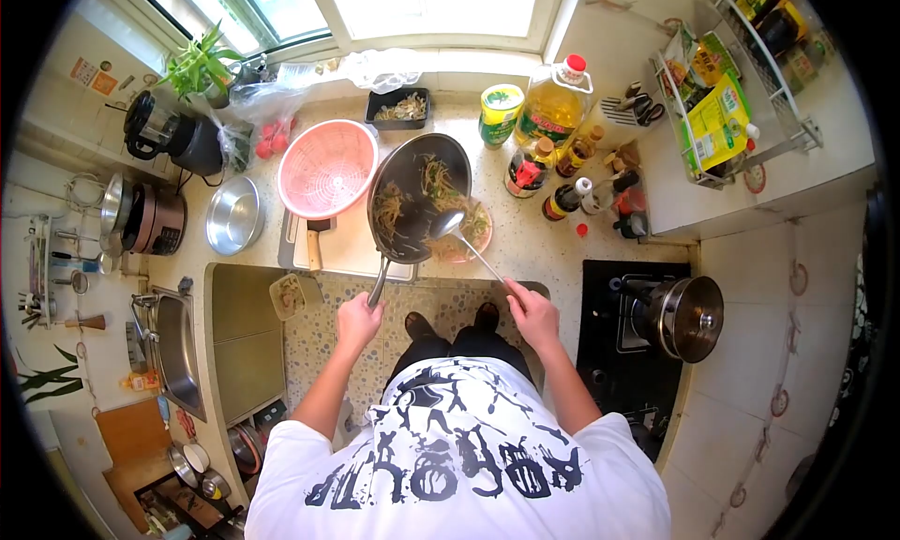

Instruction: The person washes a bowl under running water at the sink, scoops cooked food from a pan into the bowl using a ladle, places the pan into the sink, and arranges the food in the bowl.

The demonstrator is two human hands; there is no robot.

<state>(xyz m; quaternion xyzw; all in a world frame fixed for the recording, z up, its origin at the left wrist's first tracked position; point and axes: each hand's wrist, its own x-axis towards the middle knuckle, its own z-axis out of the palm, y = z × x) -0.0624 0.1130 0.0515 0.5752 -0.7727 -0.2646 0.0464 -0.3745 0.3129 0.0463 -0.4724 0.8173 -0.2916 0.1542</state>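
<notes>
My left hand (pixel 358 321) is closed round the handle of a dark wok (pixel 403 245), which is tilted over the counter toward the right. Shredded food (pixel 390 205) clings inside it in clumps. In my right hand (pixel 532 312) is the long handle of a metal cooking spoon (pixel 447 223), its bowl at the wok's right rim. Partly hidden below that rim, a plate (pixel 487 223) carries some of the same shredded food. A cutting board (pixel 349 247) lies under the wok's left side, with a wooden-handled knife (pixel 314 247) on it.
A pink colander (pixel 328 170), a metal bowl (pixel 234 216) and a black tray of scraps (pixel 398 109) stand nearby. Behind on the right are an oil jug (pixel 555 99) and several sauce bottles (pixel 567 199). A lidded pot (pixel 689 320) sits on the stove (pixel 605 371).
</notes>
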